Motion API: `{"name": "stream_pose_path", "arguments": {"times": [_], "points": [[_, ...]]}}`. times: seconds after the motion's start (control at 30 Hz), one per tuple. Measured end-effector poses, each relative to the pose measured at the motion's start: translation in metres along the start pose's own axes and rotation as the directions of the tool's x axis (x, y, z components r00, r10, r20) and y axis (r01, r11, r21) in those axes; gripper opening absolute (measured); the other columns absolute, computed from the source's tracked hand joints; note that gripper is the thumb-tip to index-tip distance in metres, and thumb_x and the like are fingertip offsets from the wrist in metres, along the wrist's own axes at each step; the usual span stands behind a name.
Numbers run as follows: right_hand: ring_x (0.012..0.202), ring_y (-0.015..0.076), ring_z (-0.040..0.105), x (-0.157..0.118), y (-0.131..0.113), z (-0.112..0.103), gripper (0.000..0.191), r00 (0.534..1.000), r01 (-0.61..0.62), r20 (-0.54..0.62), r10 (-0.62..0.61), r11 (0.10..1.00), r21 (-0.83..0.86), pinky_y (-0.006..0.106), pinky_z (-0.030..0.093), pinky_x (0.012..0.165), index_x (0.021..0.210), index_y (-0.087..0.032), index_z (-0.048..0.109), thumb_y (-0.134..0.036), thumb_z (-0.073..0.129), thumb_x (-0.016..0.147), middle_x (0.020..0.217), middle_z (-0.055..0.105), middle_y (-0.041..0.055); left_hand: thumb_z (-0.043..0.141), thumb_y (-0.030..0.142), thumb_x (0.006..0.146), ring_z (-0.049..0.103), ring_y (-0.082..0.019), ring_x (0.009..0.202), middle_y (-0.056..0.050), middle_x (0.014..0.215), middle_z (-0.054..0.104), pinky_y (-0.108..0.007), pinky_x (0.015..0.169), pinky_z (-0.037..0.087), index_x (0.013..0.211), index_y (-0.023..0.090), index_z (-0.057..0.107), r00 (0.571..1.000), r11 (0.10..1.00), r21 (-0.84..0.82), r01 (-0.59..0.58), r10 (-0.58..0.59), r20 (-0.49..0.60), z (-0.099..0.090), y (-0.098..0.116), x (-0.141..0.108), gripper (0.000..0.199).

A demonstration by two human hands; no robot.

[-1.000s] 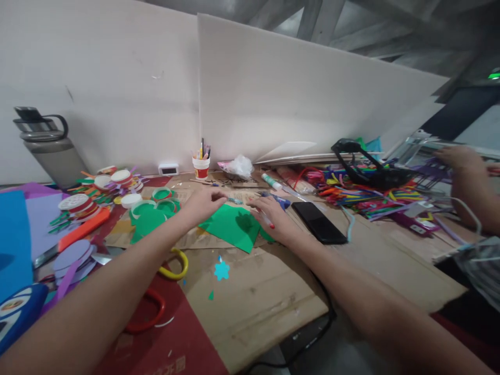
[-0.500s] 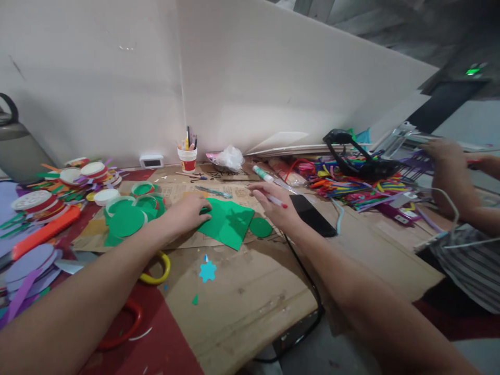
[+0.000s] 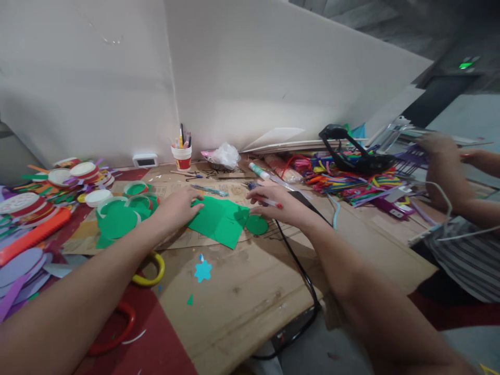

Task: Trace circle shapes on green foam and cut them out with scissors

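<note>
A green sheet (image 3: 219,224) lies on the cardboard in front of me, with a crease or edge line across it. At its upper left corner, my left hand (image 3: 177,208) is closed, thumb over the sheet and fingers at its far edge. My right hand (image 3: 279,204) has its fingers curled round a pen (image 3: 271,202) with a red end, above the right edge of the sheet. Just below that hand sits a green disc (image 3: 257,225). Nearer me are a blue gear-shaped cutout (image 3: 203,271) and a small green triangle (image 3: 190,299).
Green discs and tape rings (image 3: 119,221) lie left, near yellow-handled scissors (image 3: 158,271) and a red handle (image 3: 125,330). A pen cup (image 3: 182,158) stands at the back. Right are a black cable (image 3: 299,260), colourful pipe cleaners (image 3: 347,187) and another person's hand (image 3: 439,148).
My right hand has come lower and closer to the sheet, its fingers now over the disc's upper side. My left thumb has shifted slightly on the sheet. The view has turned a little right.
</note>
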State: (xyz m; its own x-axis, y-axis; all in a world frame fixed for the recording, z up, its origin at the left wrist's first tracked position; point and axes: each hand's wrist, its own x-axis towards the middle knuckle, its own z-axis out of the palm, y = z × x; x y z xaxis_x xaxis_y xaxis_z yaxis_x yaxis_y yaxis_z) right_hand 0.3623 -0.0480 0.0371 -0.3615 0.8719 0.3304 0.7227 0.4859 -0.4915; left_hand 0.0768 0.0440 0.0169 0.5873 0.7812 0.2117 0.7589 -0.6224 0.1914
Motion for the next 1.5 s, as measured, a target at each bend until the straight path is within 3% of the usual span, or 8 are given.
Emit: {"name": "stream_pose_path", "arguments": {"times": [0.27, 0.53, 0.67, 0.8, 1.0, 1.23, 1.4, 1.5], "points": [[0.081, 0.0201, 0.062, -0.003, -0.005, -0.003, 0.041, 0.961, -0.029, 0.266, 0.078, 0.983, -0.184, 0.027, 0.045, 0.067, 0.103, -0.019, 0.066, -0.026, 0.082, 0.066, 0.093, 0.068, 0.0056, 0.06, 0.04, 0.079, 0.062, -0.032, 0.106, -0.015, 0.117, 0.067, -0.04, 0.089, 0.048, 0.117, 0.017, 0.066, 0.993, 0.999, 0.03, 0.039, -0.042, 0.113, 0.001, -0.006, -0.001, 0.045], [0.072, 0.0174, 0.06, -0.002, -0.009, 0.002, 0.034, 0.964, -0.027, 0.255, 0.073, 0.983, -0.179, 0.025, 0.042, 0.061, 0.091, -0.02, 0.067, -0.022, 0.083, 0.061, 0.082, 0.066, 0.0025, 0.064, 0.038, 0.077, 0.065, -0.028, 0.099, -0.015, 0.119, 0.066, -0.035, 0.083, 0.049, 0.119, 0.016, 0.064, 0.983, 0.998, -0.004, 0.063, -0.061, 0.171, 0.001, -0.008, 0.002, 0.047], [0.061, 0.0137, 0.054, -0.002, -0.009, -0.003, 0.021, 0.956, -0.157, 0.211, 0.203, 0.964, -0.214, 0.023, 0.038, 0.055, 0.091, -0.019, 0.067, -0.011, 0.07, 0.071, 0.07, 0.06, -0.0008, 0.068, 0.038, 0.073, 0.065, -0.029, 0.1, -0.014, 0.114, 0.069, -0.035, 0.082, 0.049, 0.119, 0.017, 0.064, 0.98, 0.996, -0.031, 0.084, -0.077, 0.184, -0.001, -0.006, 0.002, 0.05], [0.064, 0.0147, 0.053, -0.003, -0.005, -0.013, 0.009, 0.978, -0.163, 0.105, 0.179, 0.976, -0.144, 0.026, 0.039, 0.059, 0.083, -0.018, 0.067, -0.017, 0.067, 0.074, 0.07, 0.059, 0.0011, 0.071, 0.036, 0.07, 0.066, -0.029, 0.096, -0.014, 0.112, 0.07, -0.035, 0.079, 0.05, 0.12, 0.016, 0.064, 0.971, 0.986, -0.079, 0.146, -0.127, 0.201, -0.006, -0.001, 0.002, 0.055], [0.059, 0.0123, 0.046, 0.002, -0.001, -0.013, 0.021, 0.982, -0.185, -0.008, 0.189, 0.966, 0.18, 0.026, 0.037, 0.057, 0.082, -0.017, 0.062, -0.035, 0.066, 0.074, 0.065, 0.052, -0.0023, 0.074, 0.033, 0.064, 0.067, -0.026, 0.09, -0.009, 0.103, 0.073, -0.032, 0.075, 0.051, 0.11, 0.018, 0.068, 0.975, 0.97, -0.177, 0.167, -0.135, 0.178, -0.007, -0.005, 0.002, 0.049], [0.058, 0.0134, 0.05, 0.014, -0.003, -0.006, 0.019, 0.934, -0.246, -0.222, 0.282, 0.953, 0.175, 0.026, 0.038, 0.055, 0.081, -0.017, 0.062, -0.032, 0.065, 0.071, 0.062, 0.056, -0.0018, 0.07, 0.028, 0.063, 0.068, -0.022, 0.08, -0.004, 0.086, 0.075, -0.029, 0.071, 0.05, 0.09, 0.023, 0.074, 0.981, 0.954, -0.243, 0.177, -0.152, 0.116, -0.002, -0.015, 0.003, 0.028], [0.058, 0.0131, 0.051, 0.032, -0.015, -0.002, 0.02, 0.9, -0.246, -0.3, 0.316, 0.937, 0.249, 0.026, 0.039, 0.055, 0.08, -0.018, 0.062, -0.034, 0.067, 0.069, 0.063, 0.057, -0.0014, 0.061, 0.037, 0.076, 0.067, -0.024, 0.086, -0.007, 0.092, 0.075, -0.031, 0.075, 0.049, 0.086, 0.02, 0.074, 0.986, 0.944, -0.284, 0.167, -0.168, 0.024, -0.008, -0.008, 0.001, 0.024], [0.058, 0.0126, 0.052, 0.046, -0.02, 0.014, 0.029, 0.895, -0.163, -0.314, 0.317, 0.888, 0.431, 0.026, 0.04, 0.053, 0.086, -0.019, 0.062, -0.041, 0.07, 0.07, 0.067, 0.059, -0.0005, 0.053, 0.049, 0.083, 0.068, -0.023, 0.086, -0.008, 0.097, 0.074, -0.03, 0.068, 0.05, 0.099, 0.019, 0.071, 0.98, 0.84, -0.508, 0.19, -0.195, 0.045, -0.012, 0.0, -0.001, 0.039]]}}
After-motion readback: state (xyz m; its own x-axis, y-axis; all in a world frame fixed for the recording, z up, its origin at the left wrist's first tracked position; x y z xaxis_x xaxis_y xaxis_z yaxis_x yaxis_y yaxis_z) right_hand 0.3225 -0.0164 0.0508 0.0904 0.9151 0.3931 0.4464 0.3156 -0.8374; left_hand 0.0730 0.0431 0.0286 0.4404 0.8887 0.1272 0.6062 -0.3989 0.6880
